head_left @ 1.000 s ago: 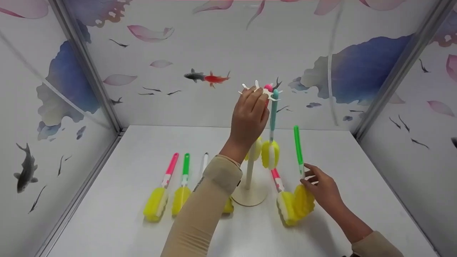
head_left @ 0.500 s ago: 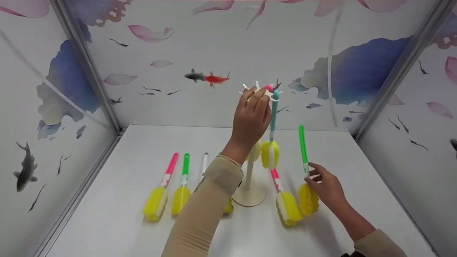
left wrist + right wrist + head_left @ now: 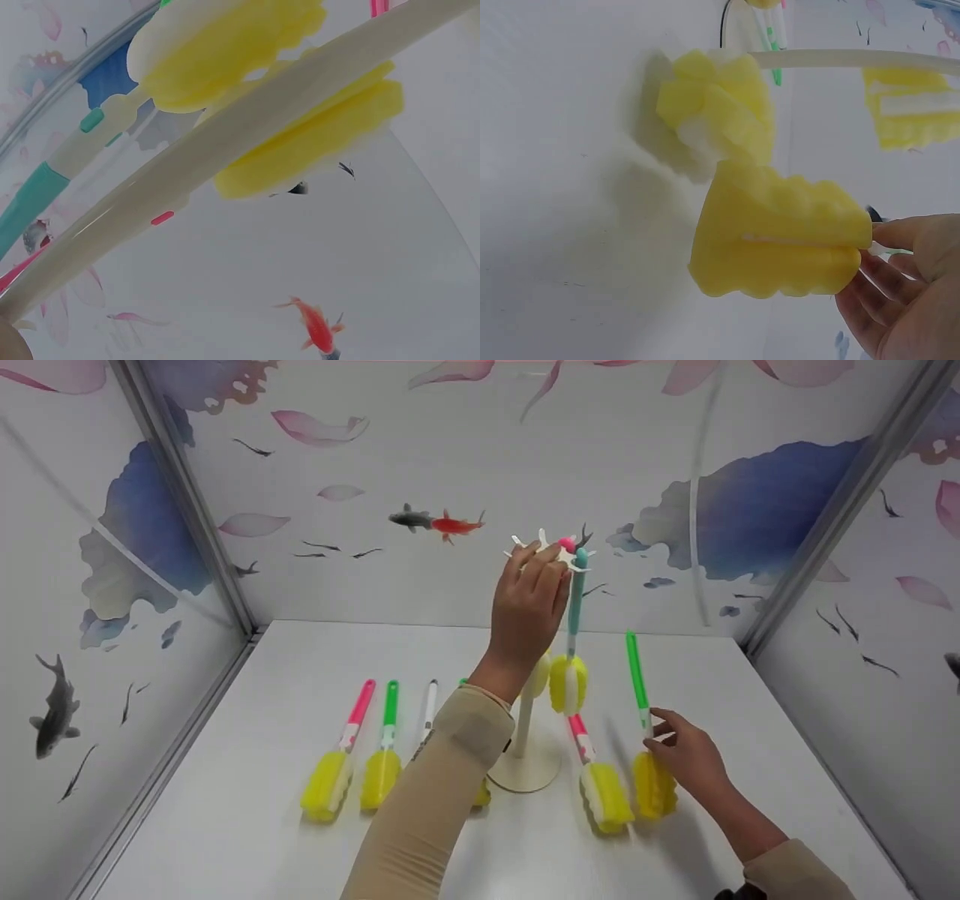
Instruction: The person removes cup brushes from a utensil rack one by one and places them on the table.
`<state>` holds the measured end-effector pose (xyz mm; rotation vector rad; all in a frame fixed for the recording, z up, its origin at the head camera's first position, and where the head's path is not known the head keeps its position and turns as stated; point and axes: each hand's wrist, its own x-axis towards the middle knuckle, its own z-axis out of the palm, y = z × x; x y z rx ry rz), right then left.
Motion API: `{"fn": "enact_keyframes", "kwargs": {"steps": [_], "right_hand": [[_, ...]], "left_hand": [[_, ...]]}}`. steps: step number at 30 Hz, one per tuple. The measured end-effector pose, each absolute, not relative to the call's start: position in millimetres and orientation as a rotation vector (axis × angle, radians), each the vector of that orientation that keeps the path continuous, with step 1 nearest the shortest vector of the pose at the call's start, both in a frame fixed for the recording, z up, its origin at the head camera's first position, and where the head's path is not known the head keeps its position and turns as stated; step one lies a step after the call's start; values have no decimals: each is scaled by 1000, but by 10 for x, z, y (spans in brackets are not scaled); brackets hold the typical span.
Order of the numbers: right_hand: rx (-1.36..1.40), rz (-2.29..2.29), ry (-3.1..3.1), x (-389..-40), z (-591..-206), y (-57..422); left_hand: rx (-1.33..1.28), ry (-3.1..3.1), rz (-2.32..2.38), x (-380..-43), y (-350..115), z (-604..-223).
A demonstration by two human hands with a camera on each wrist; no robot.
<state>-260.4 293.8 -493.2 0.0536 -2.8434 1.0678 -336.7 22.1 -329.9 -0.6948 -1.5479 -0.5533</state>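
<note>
My left hand (image 3: 529, 604) grips the top of a cream rack stand (image 3: 525, 735), its fingers curled over the white hooked ring. From that ring hang a teal-handled sponge bottle brush (image 3: 574, 600) and a pink-handled one, whose yellow-and-white head shows behind the pole in the left wrist view. My right hand (image 3: 690, 750) pinches the white neck of a green-handled sponge bottle brush (image 3: 637, 667), handle up, yellow head (image 3: 780, 232) down. To its left a pink-handled sponge brush (image 3: 606, 795) lies on the table. My left forearm hides part of the brushes behind it.
On the left of the white table (image 3: 225, 840) lie a pink-handled brush (image 3: 328, 784), a green-handled brush (image 3: 381, 780) and a white-handled brush (image 3: 430, 701). Another yellow head (image 3: 481, 795) peeks out beside my sleeve. Printed panels (image 3: 337, 570) enclose the back and sides.
My right hand has moved a little to the right with the green-handled brush, whose head no longer overlaps the pink-handled brush beside it. The left hand stays on the stand's top.
</note>
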Motion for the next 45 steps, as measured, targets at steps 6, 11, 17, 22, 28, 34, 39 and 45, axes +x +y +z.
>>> {"fn": "enact_keyframes", "kwargs": {"steps": [6, 11, 17, 22, 28, 34, 39, 45], "right_hand": [[32, 1058, -2864, -2630, -4967, 2961], [2, 1042, -2892, -2653, -5003, 2973], [-34, 1010, -2934, -2667, -5070, 2966], [-30, 955, -2963, -2675, -5119, 2953], [-58, 919, -3026, -2732, -5150, 2924], [-61, 839, -3098, -2788, -5151, 2904], [-58, 781, -3131, -2819, -5172, 2881], [-62, 780, -3174, -2871, -5203, 2881]], "left_hand": [[-709, -1537, -579, -3383, 223, -3307], [-718, -1539, -599, -3380, 226, -3308], [-727, -1553, -613, -3373, 240, -3320], [-729, -1556, -616, -3374, 246, -3324], [-728, -1563, -620, -3369, 234, -3327], [-723, -1559, -620, -3367, 224, -3325], [-723, -1556, -621, -3375, 224, -3332], [-718, -1563, -626, -3374, 225, -3340]]}}
